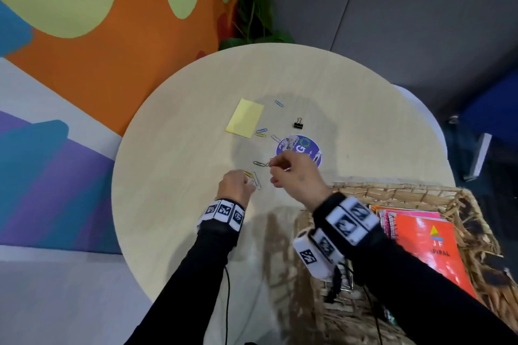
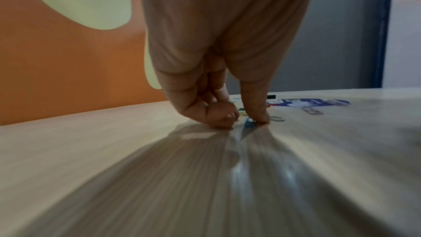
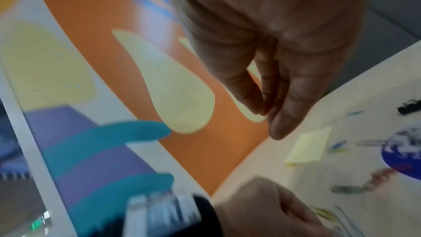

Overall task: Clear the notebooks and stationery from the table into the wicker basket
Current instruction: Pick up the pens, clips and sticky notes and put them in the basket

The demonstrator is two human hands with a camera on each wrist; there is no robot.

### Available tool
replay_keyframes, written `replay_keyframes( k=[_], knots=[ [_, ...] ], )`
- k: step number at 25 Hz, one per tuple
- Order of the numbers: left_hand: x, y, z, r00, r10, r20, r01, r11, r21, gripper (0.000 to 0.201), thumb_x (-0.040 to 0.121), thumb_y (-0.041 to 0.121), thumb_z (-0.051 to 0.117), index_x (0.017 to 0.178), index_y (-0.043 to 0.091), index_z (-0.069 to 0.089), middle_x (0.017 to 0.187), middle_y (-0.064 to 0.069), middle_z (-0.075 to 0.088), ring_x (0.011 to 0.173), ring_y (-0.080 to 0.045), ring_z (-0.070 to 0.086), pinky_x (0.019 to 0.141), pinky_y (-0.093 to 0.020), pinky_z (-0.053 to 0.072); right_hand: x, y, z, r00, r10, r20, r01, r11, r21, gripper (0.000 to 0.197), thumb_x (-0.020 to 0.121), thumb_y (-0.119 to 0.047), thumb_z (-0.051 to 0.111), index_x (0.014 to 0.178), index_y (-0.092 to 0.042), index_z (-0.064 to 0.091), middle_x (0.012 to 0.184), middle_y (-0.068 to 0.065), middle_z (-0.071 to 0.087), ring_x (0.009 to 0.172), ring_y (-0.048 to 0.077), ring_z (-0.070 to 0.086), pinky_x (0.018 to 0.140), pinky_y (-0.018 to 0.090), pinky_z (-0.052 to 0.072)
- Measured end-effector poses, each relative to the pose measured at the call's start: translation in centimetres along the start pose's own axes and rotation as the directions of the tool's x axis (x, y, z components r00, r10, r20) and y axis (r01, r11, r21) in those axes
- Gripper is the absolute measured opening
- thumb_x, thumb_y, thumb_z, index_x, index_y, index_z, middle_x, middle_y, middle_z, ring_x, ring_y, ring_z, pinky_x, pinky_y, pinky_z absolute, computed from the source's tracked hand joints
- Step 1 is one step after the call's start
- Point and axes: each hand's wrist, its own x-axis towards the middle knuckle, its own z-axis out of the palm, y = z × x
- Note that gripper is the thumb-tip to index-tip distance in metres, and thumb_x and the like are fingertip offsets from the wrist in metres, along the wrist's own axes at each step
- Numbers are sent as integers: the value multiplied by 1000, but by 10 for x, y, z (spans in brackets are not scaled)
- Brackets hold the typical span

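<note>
Only the left wrist view shows the left hand (image 2: 218, 71) fingertips down on the worktop (image 1: 173, 176), pinching at a blue paper clip (image 2: 248, 122). The head view shows the right hand (image 1: 294, 176) raised, curled — its contents unclear. Paper clips (image 1: 260, 163), yellow note (image 1: 245, 118) and binder clip (image 1: 298, 123) lie mid-worktop; the wicker basket (image 1: 392, 190) sits at its right edge, holding notebooks (image 1: 431, 249).

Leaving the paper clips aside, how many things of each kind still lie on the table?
Yellow sticky-note pad: 1
Black binder clip: 1
Round blue printed disc: 1
Total: 3
</note>
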Motion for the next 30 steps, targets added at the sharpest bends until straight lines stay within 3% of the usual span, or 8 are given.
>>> replay_keyframes(
  k=[3, 8, 12, 19, 22, 24, 27, 30],
  knots=[
    [12, 0, -1, 997, 5, 77, -12, 996, 85, 20, 86, 17, 60, 90, -1, 68, 100, -20, 71, 94, -36, 66, 77, -36, 52, 36, 18, 33, 998, 59, -26, -64, 962, -267, 16, 81, -1, 52, 81, -11, 65, 85, 10, 67, 92, 35, 66, 87, 45, 55],
    [14, -3, -2, 986, 52, 158, -79, 983, 164, 26, 93, 15, 50, 104, -4, 65, 111, -23, 67, 103, -39, 64, 86, -38, 51, 75, 35, 64, 957, 277, -82, -280, 817, -505, 46, 82, -10, 58, 123, 10, 52, 118, 23, 62, 109, 35, 61, 87, 37, 53],
    [11, -13, 1, 983, 75, 170, -106, 977, 187, 27, 97, 14, 44, 110, -3, 59, 117, -22, 63, 106, -38, 61, 89, -40, 48, 75, 42, 77, 960, 269, -82, -258, 724, -640, 21, 89, -15, 54, 105, -3, 53, 117, 18, 61, 111, 34, 60, 90, 38, 51],
    [-7, -36, -7, 988, 113, 110, -110, 993, -33, 18, 94, 16, 52, 99, 2, 62, 102, -16, 69, 95, -33, 63, 83, -38, 50, 70, 29, 71, 947, 318, -45, -286, 772, -568, 32, 85, -16, 60, 113, -1, 58, 121, 20, 60, 113, 35, 57, 89, 38, 49],
    [-19, -37, -10, 993, 119, 17, -114, 977, -180, 11, 89, 12, 60, 98, 6, 64, 94, -12, 71, 82, -25, 64, 78, -32, 52, 63, 7, 56, 955, 297, -2, -240, 765, -598, 8, 75, -14, 65, 74, -6, 63, 72, 11, 66, 78, 27, 68, 63, 31, 52],
    [-32, -32, -13, 986, 159, -43, -164, 958, -234, 8, 86, 9, 65, 93, 5, 65, 81, -7, 67, 73, -20, 60, 69, -20, 44, 51, -7, 26, 957, 284, 63, -194, 784, -589, 22, 72, -10, 64, 51, -10, 56, 39, -1, 55, 46, 17, 58, 53, 23, 51],
    [-51, -20, -20, 970, 234, -59, -242, 930, -278, 6, 84, 1, 65, 83, 7, 68, 73, -5, 68, 67, -18, 60, 57, -4, 38, 6, -24, -33, 966, 197, 167, -80, 844, -530, 14, 73, -5, 67, 58, -7, 65, 42, 0, 58, 33, 6, 53, 47, 13, 50],
    [-73, -1, -18, 947, 318, -41, -318, 919, -234, 21, 84, -3, 58, 81, 10, 74, 84, -7, 75, 72, -17, 62, 64, -11, 38, -49, 2, -78, 929, 241, 279, -15, 781, -624, 5, 76, -8, 68, 71, -8, 71, 57, 6, 68, 45, 11, 62, 55, 18, 57]
  ],
)
